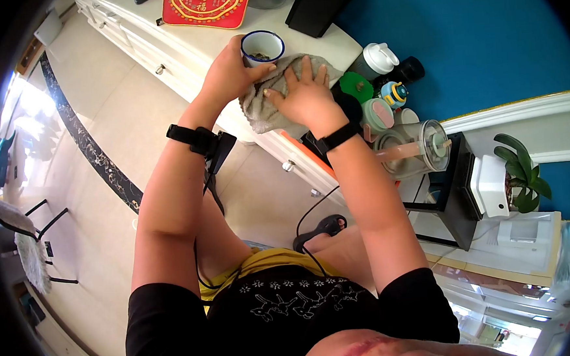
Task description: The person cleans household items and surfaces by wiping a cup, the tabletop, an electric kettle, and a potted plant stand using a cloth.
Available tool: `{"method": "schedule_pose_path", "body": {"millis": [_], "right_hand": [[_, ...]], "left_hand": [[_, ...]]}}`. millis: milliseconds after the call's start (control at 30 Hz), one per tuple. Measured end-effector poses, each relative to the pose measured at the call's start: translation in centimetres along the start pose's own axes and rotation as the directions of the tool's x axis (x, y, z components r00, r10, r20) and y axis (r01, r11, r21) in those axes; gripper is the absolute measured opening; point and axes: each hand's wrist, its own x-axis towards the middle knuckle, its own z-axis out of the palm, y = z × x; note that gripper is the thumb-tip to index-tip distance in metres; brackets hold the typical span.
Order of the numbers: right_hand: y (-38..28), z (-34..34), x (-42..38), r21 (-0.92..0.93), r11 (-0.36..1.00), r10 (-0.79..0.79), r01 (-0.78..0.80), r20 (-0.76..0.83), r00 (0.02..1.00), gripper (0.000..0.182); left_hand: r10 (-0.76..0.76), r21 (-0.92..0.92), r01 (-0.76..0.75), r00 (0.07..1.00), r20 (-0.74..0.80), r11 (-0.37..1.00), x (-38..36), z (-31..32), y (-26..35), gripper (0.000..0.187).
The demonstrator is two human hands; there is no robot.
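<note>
My left hand point(228, 77) grips a white enamel mug point(251, 57) with a blue rim, its thumb across the near side and the other fingers mostly hidden behind. Some small dark bits lie at the bottom of the mug. Just to the right, my right hand point(309, 98) presses on a crumpled grey cloth point(264, 111) with fingers spread. The cloth lies on the white cabinet top point(199, 53), partly hanging over the front edge, and reaches close to the mug.
A red card point(208, 5) with gold lettering lies beyond the mug, near a black box-like object point(323, 4). Right of the cloth stand a white-lidded bottle point(380, 59), a green lid point(356, 87) and a clear straw tumbler point(427, 146). A potted plant point(521, 170) stands farther right.
</note>
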Motion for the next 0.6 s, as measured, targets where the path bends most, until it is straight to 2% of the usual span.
{"method": "schedule_pose_path", "body": {"millis": [133,200,233,300,333,400,533,600], "right_hand": [[0.3,0.8,-1.8,0.015,0.996,-0.09,0.092,-0.11,0.99,0.079],[0.5,1.2,-2.7,-0.003,0.979,-0.199,0.205,-0.261,0.945,0.065],[0.5,1.5,-3.2,-0.003,0.979,-0.197,0.203,-0.261,0.945,0.065],[0.5,1.6,-4.3,0.002,0.956,-0.275,0.294,-0.344,0.898,0.046],[0.3,1.6,-4.9,0.003,0.957,-0.272,0.291,-0.344,0.899,0.046],[-0.2,1.4,-6.2,0.034,0.953,-0.26,0.301,-0.42,0.87,0.029],[-0.9,2.0,-7.5,-0.034,0.972,-0.22,0.233,-0.485,0.847,0.022],[-0.4,1.3,-8.6,0.143,0.93,-0.231,0.34,-0.495,0.838,0.026]], "left_hand": [[-0.01,0.008,0.009,0.999,0.041,1.0,-0.2,0.0,0.7,0.074],[-0.037,0.02,0.035,0.994,0.103,0.999,-0.5,-0.4,1.1,0.074],[-0.036,0.02,0.034,0.994,0.104,0.999,-0.5,-0.3,1.1,0.074],[0.019,0.032,-0.022,0.996,0.088,0.999,-0.8,-0.1,1.0,0.075],[0.021,0.032,-0.024,0.996,0.091,0.999,-0.8,-0.1,1.1,0.075],[0.006,0.011,-0.007,0.992,0.129,1.0,-1.0,-0.2,1.4,0.074],[0.017,-0.008,-0.017,0.992,0.129,1.0,-1.2,-0.1,1.9,0.076],[-0.024,0.007,0.023,0.986,0.162,1.0,-1.3,-0.2,2.5,0.076]]}}
